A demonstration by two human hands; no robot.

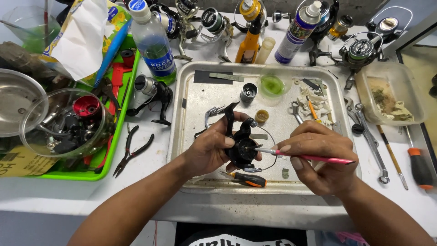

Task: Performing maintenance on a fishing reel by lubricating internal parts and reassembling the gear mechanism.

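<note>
both hands met over the middle

left hand [210, 148] curled in a grip, right hand [318, 157] pinched shut, forearms angled inward from below.

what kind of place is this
Most likely a small fishing-reel repair bench. The left hand holds a black reel body while the right hand brushes it with a pink brush over a metal tray; more spinning reels line the back.

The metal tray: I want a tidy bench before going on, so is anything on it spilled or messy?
Yes. Torn white scraps lie scattered by the metal tray's far right corner, and tape strips are stuck to its floor.
</note>
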